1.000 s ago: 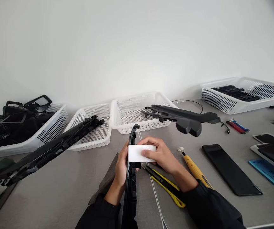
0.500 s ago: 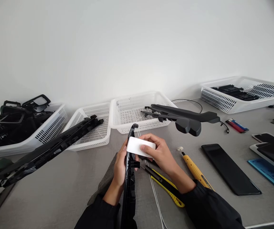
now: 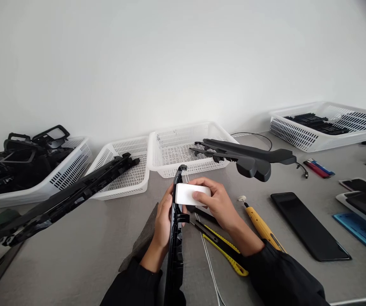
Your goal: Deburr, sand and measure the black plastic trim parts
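My left hand is wrapped round a long black plastic trim piece, which stands lengthwise in front of me with its hooked end pointing away. In my right hand is a small white rounded block, thumb on top and fingers behind. The block's left end lies against the trim near its far end; whether it presses on it I cannot tell. Beneath my right forearm lies a yellow and black utility knife, and a yellow pen-like tool with a pale tip rests to its right.
White baskets stand along the wall: one heaped with black parts, two with long black trims across their rims, another at right. Phones, a blue tray-like piece and a white cable lie on the table.
The white block has shifted slightly right along with my right hand, and the trim in my left hand has moved a little right too. Both grips stay the same.
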`<act>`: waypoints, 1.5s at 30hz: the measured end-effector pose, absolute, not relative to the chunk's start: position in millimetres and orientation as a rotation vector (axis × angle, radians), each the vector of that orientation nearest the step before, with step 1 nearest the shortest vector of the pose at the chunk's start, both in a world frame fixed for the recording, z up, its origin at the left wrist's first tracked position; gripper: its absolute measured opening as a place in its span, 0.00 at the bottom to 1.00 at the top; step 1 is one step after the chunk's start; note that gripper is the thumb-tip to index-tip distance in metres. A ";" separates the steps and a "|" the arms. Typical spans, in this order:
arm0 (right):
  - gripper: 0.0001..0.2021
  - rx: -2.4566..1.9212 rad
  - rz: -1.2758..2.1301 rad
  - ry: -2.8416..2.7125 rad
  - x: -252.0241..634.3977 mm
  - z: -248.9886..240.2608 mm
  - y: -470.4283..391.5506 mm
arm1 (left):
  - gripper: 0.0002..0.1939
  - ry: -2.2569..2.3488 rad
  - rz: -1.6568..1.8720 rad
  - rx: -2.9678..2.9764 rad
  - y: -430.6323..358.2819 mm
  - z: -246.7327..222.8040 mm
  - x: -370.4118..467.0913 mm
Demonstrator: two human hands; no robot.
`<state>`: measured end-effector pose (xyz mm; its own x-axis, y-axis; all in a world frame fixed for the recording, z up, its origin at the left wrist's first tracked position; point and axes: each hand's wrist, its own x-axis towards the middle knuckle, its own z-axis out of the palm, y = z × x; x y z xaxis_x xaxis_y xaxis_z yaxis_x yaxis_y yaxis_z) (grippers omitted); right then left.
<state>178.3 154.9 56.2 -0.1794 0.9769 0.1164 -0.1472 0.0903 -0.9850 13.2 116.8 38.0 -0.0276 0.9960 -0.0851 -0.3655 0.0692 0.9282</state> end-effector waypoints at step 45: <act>0.13 -0.983 1.298 -1.266 181.0 49.4 158.6 | 0.40 0.986 1.336 0.854 120.5 39.6 11.5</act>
